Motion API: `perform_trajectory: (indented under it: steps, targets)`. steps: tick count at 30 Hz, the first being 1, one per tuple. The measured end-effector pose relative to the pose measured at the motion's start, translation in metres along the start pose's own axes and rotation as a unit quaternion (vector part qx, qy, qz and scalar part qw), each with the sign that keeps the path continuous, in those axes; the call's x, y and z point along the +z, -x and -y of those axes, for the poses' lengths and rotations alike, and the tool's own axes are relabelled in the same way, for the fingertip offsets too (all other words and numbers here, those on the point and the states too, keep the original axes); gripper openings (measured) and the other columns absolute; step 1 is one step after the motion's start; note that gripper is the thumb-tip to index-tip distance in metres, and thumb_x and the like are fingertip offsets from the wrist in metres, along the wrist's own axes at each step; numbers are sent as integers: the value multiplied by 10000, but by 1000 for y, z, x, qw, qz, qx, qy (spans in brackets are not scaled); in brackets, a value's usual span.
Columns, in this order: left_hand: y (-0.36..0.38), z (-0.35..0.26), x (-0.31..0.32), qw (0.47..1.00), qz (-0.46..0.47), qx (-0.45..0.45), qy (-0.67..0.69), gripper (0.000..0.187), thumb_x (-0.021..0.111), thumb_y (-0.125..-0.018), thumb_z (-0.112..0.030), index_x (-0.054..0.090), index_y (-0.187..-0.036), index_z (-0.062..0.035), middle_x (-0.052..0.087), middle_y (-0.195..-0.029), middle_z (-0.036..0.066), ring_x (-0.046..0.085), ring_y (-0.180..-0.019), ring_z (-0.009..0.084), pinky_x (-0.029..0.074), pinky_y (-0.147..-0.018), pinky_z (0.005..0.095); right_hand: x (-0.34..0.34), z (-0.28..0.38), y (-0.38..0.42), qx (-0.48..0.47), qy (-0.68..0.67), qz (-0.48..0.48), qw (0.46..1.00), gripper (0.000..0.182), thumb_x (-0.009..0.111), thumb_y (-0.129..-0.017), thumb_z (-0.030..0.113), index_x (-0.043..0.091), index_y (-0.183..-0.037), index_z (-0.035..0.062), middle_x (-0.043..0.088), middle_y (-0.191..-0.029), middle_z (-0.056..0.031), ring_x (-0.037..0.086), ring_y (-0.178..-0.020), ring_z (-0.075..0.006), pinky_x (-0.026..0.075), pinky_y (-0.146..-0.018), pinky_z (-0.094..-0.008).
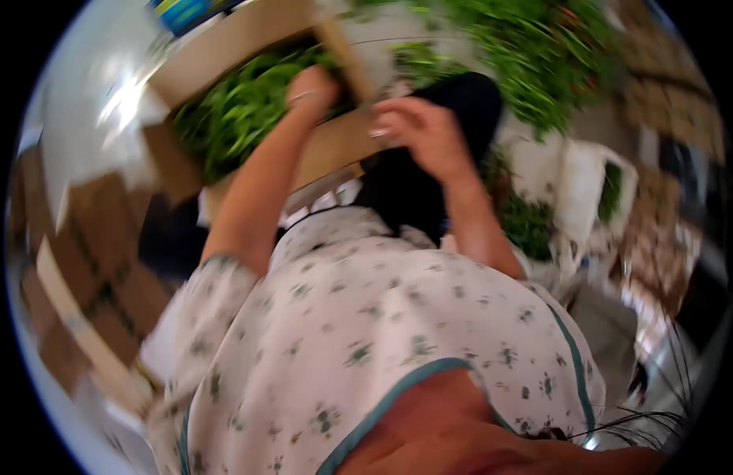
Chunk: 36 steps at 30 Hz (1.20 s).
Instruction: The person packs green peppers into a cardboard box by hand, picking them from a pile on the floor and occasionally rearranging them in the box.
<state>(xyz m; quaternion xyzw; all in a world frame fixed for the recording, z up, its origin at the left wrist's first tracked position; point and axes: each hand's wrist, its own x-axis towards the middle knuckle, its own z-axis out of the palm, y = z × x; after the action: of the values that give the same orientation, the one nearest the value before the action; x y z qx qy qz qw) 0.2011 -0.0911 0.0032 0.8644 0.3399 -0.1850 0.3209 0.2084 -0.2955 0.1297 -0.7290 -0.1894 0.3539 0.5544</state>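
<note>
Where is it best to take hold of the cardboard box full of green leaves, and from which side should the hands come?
Probably by the near rim of the cardboard box, coming from the person's own side. That edge faces the body, looks bare and stands between the left hand, which reaches in among the green leaves, and the right hand. The picture is blurred, so finer detail cannot be told.

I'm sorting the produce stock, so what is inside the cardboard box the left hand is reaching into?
The cardboard box holds a heap of green leafy stems. The left hand rests among them. The blur hides what kind they are, and the greens cover whatever lies beneath them.
</note>
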Motion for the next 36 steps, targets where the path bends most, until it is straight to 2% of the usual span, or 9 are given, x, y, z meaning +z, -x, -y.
perform_trajectory:
  steps: [8, 12, 15, 18, 23, 25, 27, 31, 36]
  targets:
    - [23, -19, 6, 985, -39, 116, -121, 485, 632, -729, -381, 520, -1041, -26, 606, -1015, 249, 588, -961, 378, 483, -765, 432, -11, 21, 5, -118, 50, -35, 991, 223, 596, -759, 211, 651, -878, 31, 651, -735, -119, 632, -660, -233, 485, -667, -312]
    - [-9, 10, 8, 977, -93, 87, 169, 413, 657, -714, -203, 566, -1062, 1, 655, -845, 141, 608, -656, 229, 472, -568, 338, -16, 35, 31, -90, 60, -21, 994, 232, 581, -828, 180, 630, -968, 2, 656, -778, -88, 626, -726, -154, 479, -688, -278]
    - [-12, 54, -13, 787, 80, -97, 604, 325, 590, -805, -153, 557, -1118, -72, 604, -850, 4, 384, -526, 39, 249, -382, 175, -23, 30, 39, -104, 91, -51, 989, 275, 592, -835, 228, 623, -990, 2, 658, -803, -107, 632, -747, -176, 483, -699, -287]
    - [83, 20, -61, 795, -5, -12, 607, 282, 552, -896, -167, 528, -1150, -46, 641, -960, 14, 451, -564, 28, 323, -405, 145, -18, 32, 43, -134, 167, -93, 972, 348, 611, -829, 298, 611, -1023, 10, 658, -833, -132, 636, -783, -222, 486, -714, -312]
    - [138, -12, -70, 651, 125, 73, 745, 375, 544, -872, -54, 448, -1235, -34, 605, -1078, 67, 515, -658, 49, 395, -475, 152, 9, 27, 34, -166, 165, -80, 969, 439, 647, -780, 369, 593, -1053, 30, 647, -854, -170, 622, -796, -317, 485, -695, -373]
    - [146, -24, -66, 614, 187, 162, 749, 284, 540, -869, -63, 485, -1148, -57, 599, -1091, 91, 558, -721, 98, 460, -563, 179, 5, 24, 37, -175, 98, -41, 979, 254, 562, -842, 239, 621, -976, 31, 639, -733, -103, 611, -610, -211, 484, -579, -344]
    - [172, -56, -58, 630, 151, 215, 731, 340, 561, -860, -138, 490, -1173, -29, 586, -1022, 92, 595, -849, 166, 484, -734, 325, -11, 41, 54, -80, 69, -93, 990, 190, 562, -804, 244, 565, -756, 61, 571, -680, -133, 570, -614, -271, 447, -537, -379]
    - [207, -39, -41, 746, 233, 157, 604, 310, 574, -864, -181, 532, -1153, -76, 586, -1098, 30, 600, -880, 140, 465, -748, 254, -108, 13, 81, -89, -204, -100, 970, 371, 574, -872, 219, 536, -1165, -6, 591, -772, -32, 507, -590, -78, 335, -462, -155]
    - [218, 40, -28, 782, 307, 100, 533, 314, 542, -887, -199, 533, -1181, -90, 611, -1096, 22, 560, -925, 94, 444, -765, 235, -306, -110, 146, 112, -348, -241, 899, 285, 607, -868, 180, 569, -1113, 38, 605, -799, 7, 539, -619, -62, 420, -458, -173]
